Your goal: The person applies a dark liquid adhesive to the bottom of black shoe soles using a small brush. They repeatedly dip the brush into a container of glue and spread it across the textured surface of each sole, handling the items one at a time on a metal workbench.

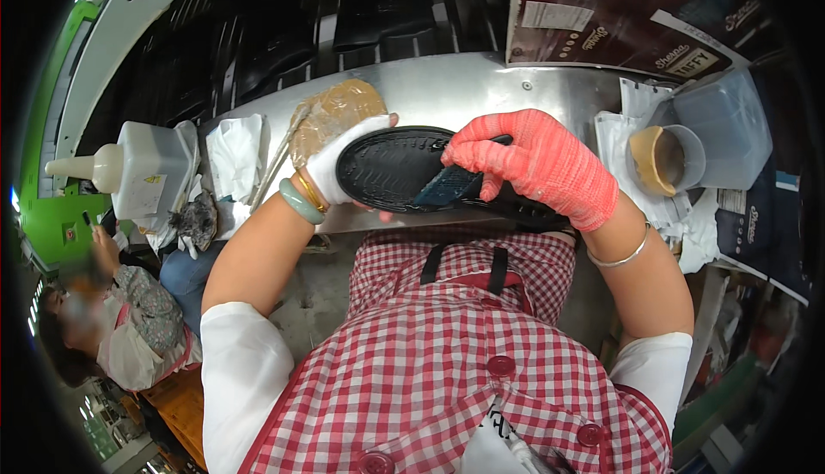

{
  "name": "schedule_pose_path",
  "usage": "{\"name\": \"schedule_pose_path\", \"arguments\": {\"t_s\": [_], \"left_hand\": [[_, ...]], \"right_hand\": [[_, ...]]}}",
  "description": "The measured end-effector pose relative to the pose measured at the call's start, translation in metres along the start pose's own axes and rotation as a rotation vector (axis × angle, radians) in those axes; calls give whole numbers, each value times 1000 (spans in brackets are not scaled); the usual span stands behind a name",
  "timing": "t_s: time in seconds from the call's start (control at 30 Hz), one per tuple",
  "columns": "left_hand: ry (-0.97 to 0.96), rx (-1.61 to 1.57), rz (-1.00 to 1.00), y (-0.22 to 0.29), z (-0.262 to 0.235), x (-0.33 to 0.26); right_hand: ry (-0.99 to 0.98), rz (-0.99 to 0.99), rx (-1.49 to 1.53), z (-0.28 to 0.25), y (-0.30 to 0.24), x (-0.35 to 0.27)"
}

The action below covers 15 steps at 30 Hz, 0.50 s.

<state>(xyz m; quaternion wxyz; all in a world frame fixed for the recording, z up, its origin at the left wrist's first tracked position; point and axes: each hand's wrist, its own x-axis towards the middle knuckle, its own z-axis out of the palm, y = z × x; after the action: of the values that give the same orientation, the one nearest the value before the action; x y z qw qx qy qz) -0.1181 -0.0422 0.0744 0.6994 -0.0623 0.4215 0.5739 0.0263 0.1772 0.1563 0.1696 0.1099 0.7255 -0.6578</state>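
Observation:
My left hand (pixel 335 165), in a white glove with bare fingertips, is closed on the rounded left end of a black shoe sole (pixel 382 169). The sole lies sideways above the near edge of the metal table, its patterned face up. In a coral knit glove, my right hand (pixel 533 160) pinches a dark blue, mesh-like pad (pixel 449 186). That pad rests against the sole's face near its middle. The right part of the sole is hidden under the glove.
A plastic-wrapped tan pad (pixel 344 109), white cloth (pixel 235 156) and white nozzle bottle (pixel 150 169) are left. On the right stand a cup with brown contents (pixel 670 160), a clear container (pixel 730 126) and a dark box (pixel 601 23). A person (pixel 142 324) sits at far left.

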Motion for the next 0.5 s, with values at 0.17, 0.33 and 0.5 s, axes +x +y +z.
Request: {"name": "schedule_pose_path", "arguments": {"t_s": [0.17,0.33,0.5], "left_hand": [[15,-1,17,2,4,-2],[13,-62,71,0,-13,3],[-198,-71,1,7,-13,2]], "right_hand": [[23,9,-45,-7,1,-5],[28,-12,-46,-19,11,-10],[39,-22,-59,-33,13,-20]]}}
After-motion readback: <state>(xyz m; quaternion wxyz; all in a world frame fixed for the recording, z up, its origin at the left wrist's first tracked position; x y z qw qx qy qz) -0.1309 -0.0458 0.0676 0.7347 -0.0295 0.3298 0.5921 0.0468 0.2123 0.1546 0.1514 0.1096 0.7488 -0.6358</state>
